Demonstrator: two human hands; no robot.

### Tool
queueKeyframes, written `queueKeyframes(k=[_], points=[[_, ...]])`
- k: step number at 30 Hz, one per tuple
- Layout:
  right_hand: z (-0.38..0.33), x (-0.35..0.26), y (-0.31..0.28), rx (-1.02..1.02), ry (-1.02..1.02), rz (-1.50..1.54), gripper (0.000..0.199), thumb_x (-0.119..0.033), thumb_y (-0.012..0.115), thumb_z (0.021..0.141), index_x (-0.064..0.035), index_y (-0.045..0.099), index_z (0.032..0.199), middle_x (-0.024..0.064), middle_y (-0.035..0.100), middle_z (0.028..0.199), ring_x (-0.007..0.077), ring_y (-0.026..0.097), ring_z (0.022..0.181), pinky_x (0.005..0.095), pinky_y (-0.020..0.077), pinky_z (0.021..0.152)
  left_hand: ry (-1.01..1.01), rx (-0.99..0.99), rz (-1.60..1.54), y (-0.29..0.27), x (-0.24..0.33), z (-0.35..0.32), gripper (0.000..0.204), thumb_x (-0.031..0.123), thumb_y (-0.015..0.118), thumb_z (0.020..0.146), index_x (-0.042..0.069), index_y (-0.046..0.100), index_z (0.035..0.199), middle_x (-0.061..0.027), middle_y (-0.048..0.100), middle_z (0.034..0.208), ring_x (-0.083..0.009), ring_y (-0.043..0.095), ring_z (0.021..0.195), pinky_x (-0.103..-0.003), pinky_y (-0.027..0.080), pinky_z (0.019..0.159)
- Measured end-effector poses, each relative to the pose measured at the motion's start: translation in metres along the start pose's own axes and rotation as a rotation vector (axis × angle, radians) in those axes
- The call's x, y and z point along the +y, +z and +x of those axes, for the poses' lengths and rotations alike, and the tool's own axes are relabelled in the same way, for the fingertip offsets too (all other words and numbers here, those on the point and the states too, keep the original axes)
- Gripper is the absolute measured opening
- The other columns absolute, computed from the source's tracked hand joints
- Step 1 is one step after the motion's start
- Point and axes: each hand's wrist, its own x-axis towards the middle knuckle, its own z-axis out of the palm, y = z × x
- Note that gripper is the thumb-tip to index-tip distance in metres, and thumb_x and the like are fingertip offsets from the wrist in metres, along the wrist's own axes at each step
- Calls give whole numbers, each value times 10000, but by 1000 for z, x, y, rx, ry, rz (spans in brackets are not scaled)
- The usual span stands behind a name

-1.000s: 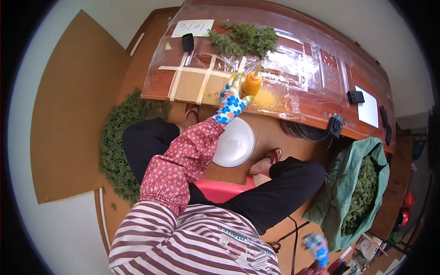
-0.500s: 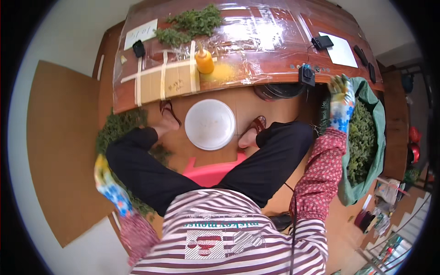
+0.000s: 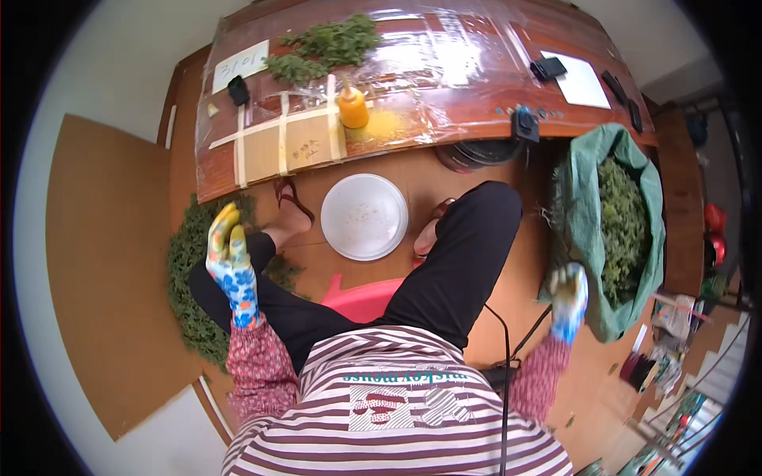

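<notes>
My left hand (image 3: 230,258), in a yellow-and-blue floral glove, is raised over my left thigh. Its fingers are stretched out with nothing visible between them. Beneath and beside it, a heap of leafy green sprigs (image 3: 190,297) lies on the floor. At the near left side of a green woven sack (image 3: 583,170) is my right hand (image 3: 567,297), gloved alike. Motion smears its fingers, so their grip is unclear. Inside the upright, open-mouthed sack are more green sprigs (image 3: 621,230). Between my feet stands a white round tub or stool (image 3: 364,216) with small crumbs on top.
Across the front, a plastic-covered wooden table (image 3: 444,103) bears sprigs (image 3: 337,44), an orange squeeze bottle (image 3: 353,107), papers and small black devices. A black bucket (image 3: 476,155) sits under its edge. Part of a pink stool (image 3: 361,300) shows beneath me; a cable (image 3: 506,381) hangs on my right.
My left hand has risen from beside the floor heap to above my thigh. My right hand has come back from the sack's far rim to its near side. My right knee has shifted inward.
</notes>
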Motion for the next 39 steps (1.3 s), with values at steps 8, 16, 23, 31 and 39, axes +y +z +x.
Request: queueKeyframes(k=[8,16,23,31,39], points=[[105,31,238,-823,-386,-763,236,-207,540,885,-10,605,997,76,619,865,166,586,801,284,459,695,520,-385,84,35,89,47,216,82,563,857,-31,615,1034,-156,570,1151,-275,511,1094,-362,390,938],[85,28,295,-941,-736,-1101,231,-252,538,841,-71,609,967,138,612,852,312,593,813,395,473,712,653,-477,159,64,100,36,204,70,551,861,-21,609,1035,-142,570,1155,-265,515,1069,-361,390,920],[128,24,289,-989,-951,-1436,232,-210,526,843,-62,583,1014,71,587,928,235,560,837,328,459,758,543,-430,42,84,89,34,226,86,545,868,-35,595,1052,-160,561,1159,-256,537,1063,-348,399,935],[248,81,285,-355,-396,-714,217,-160,506,850,-29,613,986,40,605,844,122,535,767,269,435,698,33,-362,181,156,-36,46,697,134,675,753,11,324,1342,-187,496,1210,-279,502,1085,-353,411,928],[224,171,281,-651,-104,-982,326,-176,604,823,-24,566,1109,113,609,1030,195,563,966,320,438,846,-167,-185,-18,250,-101,72,1086,228,826,585,43,148,1412,-224,299,1383,-348,309,1276,-366,284,1048]])
